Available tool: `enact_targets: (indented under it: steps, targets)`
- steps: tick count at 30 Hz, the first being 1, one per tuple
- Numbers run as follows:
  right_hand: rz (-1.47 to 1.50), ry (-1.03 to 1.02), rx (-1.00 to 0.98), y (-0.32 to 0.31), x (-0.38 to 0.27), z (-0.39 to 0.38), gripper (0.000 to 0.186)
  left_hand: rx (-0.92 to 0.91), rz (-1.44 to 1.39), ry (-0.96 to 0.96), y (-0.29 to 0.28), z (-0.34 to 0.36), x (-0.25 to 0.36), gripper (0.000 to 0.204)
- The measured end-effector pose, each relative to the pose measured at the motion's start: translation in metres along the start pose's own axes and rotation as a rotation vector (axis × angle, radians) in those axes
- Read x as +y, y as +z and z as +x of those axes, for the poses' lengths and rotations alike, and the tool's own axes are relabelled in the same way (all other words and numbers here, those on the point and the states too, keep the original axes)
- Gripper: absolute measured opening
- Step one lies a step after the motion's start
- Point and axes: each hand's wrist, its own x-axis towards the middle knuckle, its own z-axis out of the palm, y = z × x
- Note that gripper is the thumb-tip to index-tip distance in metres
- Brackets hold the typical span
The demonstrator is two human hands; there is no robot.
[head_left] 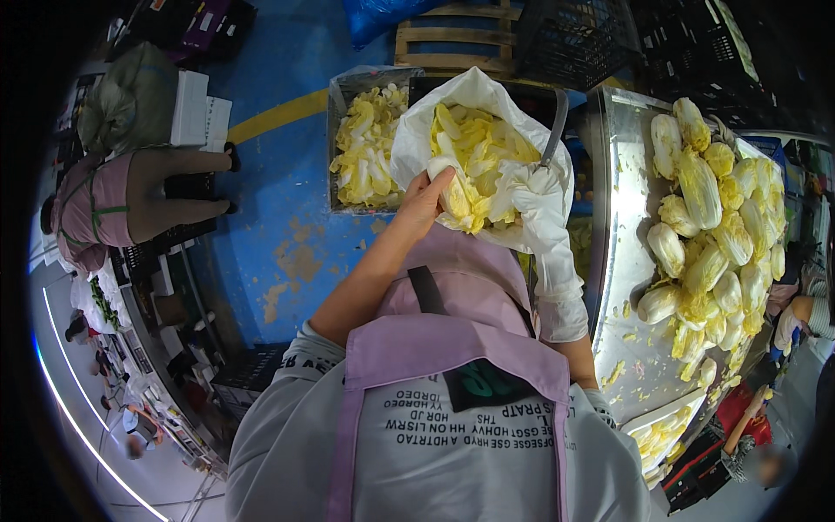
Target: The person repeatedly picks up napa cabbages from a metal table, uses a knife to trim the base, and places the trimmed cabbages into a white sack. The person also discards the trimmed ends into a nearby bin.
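My left hand (424,202), bare, grips a small napa cabbage (464,207) over the mouth of a white bag. Pale stem shows near my fingers and yellow leaves on its lower part. My right hand (527,190), in a long white glove, is closed around the handle of a knife (557,129), its long blade pointing up and away from me. The gloved fingers are right beside the cabbage; whether they touch it I cannot tell. Behind both hands the open white bag (413,143) holds loose yellow cabbage leaves (487,139).
A crate (333,187) of trimmed leaves stands left of the bag. On my right a metal table (619,217) bears a heap of napa cabbages (700,191), with a white tray (639,424) nearer me. A wooden pallet (452,36) lies ahead. Another person (130,196) bends over at far left.
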Motion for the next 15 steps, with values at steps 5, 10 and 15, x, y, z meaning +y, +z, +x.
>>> enact_targets:
  steps: [5, 10, 15]
  targets:
    - [-0.088, -0.062, 0.051, -0.008, 0.004, 0.004, 0.031, 0.124, -0.034, 0.289, 0.002, 0.007, -0.004, 0.041]
    - [-0.297, -0.158, 0.104, -0.017, 0.007, 0.003, 0.030, 0.202, -0.202, 0.371, -0.011, 0.009, 0.018, 0.042]
    - [-0.464, -0.199, 0.015, -0.002, 0.010, 0.003, 0.030, 0.052, -0.144, 0.218, -0.010, 0.006, 0.011, 0.039]
